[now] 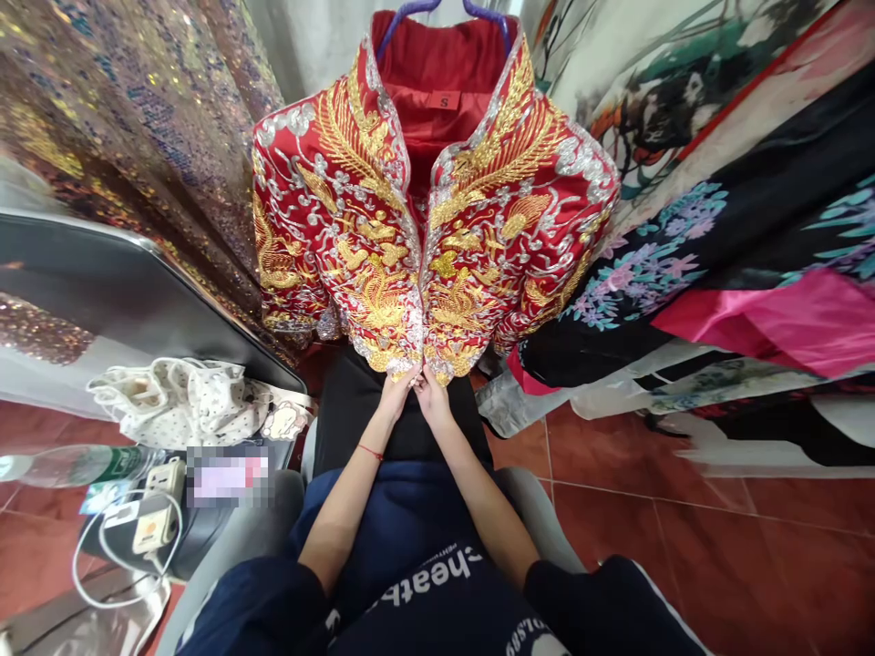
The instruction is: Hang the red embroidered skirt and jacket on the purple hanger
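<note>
A red jacket (471, 264) with gold and silver embroidery hangs in front of me from a purple hanger (414, 11). Inside its collar a small red label (445, 100) reads "S". At the jacket's bottom centre, my left hand (398, 390) pinches the hem on the left side of the front opening. My right hand (432, 394) pinches the hem just right of the opening, its fingertips close to those of the left. Both front edges meet there. What lies under the fingertips is hidden. Black cloth (342, 419) lies behind the hands, over my lap.
Sequined fabric (191, 109) hangs at the left beside a dark panel with a metal rim (137, 239). A white spotted cloth bag (184, 401), a plastic bottle (82, 465) and a power strip (159, 510) with a white cable lie lower left. Black floral garments (656, 255) hang at the right.
</note>
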A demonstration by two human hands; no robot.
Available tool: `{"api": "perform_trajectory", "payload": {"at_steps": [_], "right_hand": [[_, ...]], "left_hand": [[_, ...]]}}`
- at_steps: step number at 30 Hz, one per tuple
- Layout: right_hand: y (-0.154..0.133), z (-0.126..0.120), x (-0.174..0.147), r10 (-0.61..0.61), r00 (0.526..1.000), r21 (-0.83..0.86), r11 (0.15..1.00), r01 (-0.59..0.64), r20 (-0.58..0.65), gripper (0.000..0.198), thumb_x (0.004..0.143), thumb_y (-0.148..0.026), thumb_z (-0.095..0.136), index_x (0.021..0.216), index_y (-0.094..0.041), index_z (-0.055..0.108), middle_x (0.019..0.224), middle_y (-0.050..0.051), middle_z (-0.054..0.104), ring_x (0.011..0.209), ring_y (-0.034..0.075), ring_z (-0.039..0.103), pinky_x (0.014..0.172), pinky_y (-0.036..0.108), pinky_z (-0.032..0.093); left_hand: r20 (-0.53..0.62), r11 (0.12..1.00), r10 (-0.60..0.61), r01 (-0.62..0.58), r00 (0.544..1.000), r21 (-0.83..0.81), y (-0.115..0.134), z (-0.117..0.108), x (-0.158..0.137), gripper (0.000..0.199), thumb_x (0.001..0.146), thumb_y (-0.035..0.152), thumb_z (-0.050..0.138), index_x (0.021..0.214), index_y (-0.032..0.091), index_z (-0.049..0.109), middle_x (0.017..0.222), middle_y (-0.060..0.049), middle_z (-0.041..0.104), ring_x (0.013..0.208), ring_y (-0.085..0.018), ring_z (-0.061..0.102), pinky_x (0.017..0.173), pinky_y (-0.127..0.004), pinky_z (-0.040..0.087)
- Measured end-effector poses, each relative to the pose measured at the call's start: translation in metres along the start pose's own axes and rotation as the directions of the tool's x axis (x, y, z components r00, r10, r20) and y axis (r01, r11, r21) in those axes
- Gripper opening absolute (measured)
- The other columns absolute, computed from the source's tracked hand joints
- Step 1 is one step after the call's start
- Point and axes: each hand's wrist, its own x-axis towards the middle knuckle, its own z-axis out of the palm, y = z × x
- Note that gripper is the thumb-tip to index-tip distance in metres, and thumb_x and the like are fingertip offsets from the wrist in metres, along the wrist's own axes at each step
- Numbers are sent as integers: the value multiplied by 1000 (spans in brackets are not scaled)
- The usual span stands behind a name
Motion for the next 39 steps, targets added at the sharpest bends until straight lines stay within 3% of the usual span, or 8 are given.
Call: {"api": "perform_trajectory", "payload": {"at_steps": [10,18,26,31,39], "right_hand": [[-2,6,-4,30,1000,-17,999,-30,6,12,71,-20,76,76,-21,65,67,-4,65,64,11,60,64,23,51],[-2,5,-5,32,999,-44,998,-32,-8,11,71,-21,76,74,-21,66,69,-2,66,69,12,62,70,26,53],[-5,4,-4,-7,1000,-69,998,5,-17,16,73,-25,77,78,-22,63,67,-5,63,66,10,58,66,24,50],[-3,5,-7,-8,999,-38,999,7,-31,23,68,-25,80,85,-22,65,75,-5,67,65,10,57,64,23,49],[8,10,-9,12,998,-69,997,-16,-66,23,68,-27,82,81,-21,64,65,-5,63,61,10,58,60,24,49]], "left_hand": [[-36,1000,-9,10,999,18,5,-2,2,38,56,34,94,74,10,71,64,-3,69,58,-11,63,60,-25,50],[-74,1000,18,-17,997,9,1,-1,1,35,59,34,93,75,11,72,70,-4,72,65,-13,66,74,-28,53],[-129,994,105,-101,986,34,-10,4,-5,41,59,31,92,90,11,74,85,-6,76,77,-15,69,80,-29,53],[-150,986,163,-153,975,71,-10,4,-13,38,57,29,93,85,12,74,82,-4,75,79,-15,69,82,-29,54],[-170,986,151,-135,974,99,-5,-9,-8,40,55,34,94,81,11,73,77,-5,74,73,-15,68,78,-29,54]]}}
